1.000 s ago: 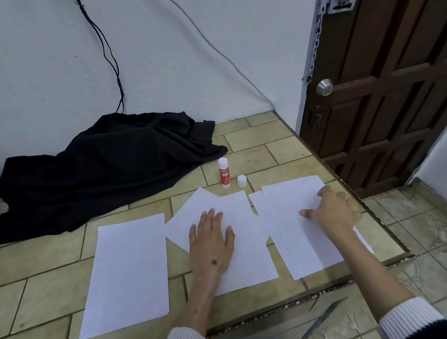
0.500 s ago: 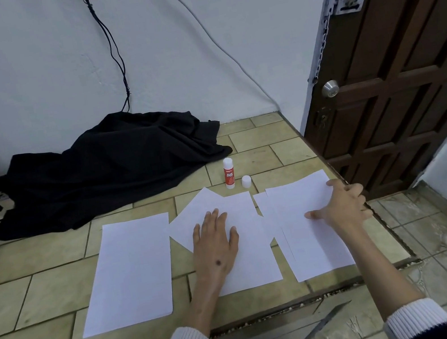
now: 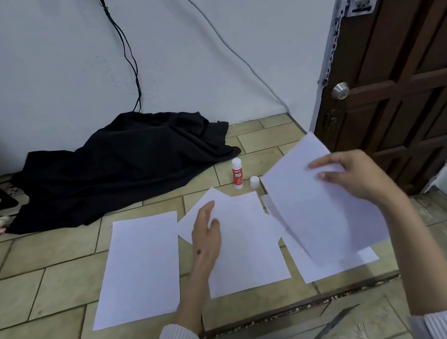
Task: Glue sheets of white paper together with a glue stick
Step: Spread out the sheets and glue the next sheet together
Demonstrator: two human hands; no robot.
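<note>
Several white paper sheets lie on the tiled floor. One sheet (image 3: 141, 267) lies alone at the left. Two overlapping sheets (image 3: 249, 254) sit in the middle. My left hand (image 3: 206, 238) hovers over them, fingers loose, tilted on edge. My right hand (image 3: 352, 176) grips the far edge of a lifted sheet (image 3: 316, 209), held tilted above another sheet (image 3: 337, 265) on the floor at the right. An uncapped red and white glue stick (image 3: 237, 173) stands upright behind the papers, its white cap (image 3: 254, 181) beside it.
A black cloth (image 3: 120, 166) is heaped against the white wall, with cables running down to it. A dark wooden door (image 3: 412, 61) stands at the right. The tiled platform ends in a step edge (image 3: 272, 319) near me, with a thin metal strip (image 3: 331, 329) below.
My right hand has lifted the top right-hand sheet off the floor and tilted it up. My left hand has risen from flat on the middle sheets.
</note>
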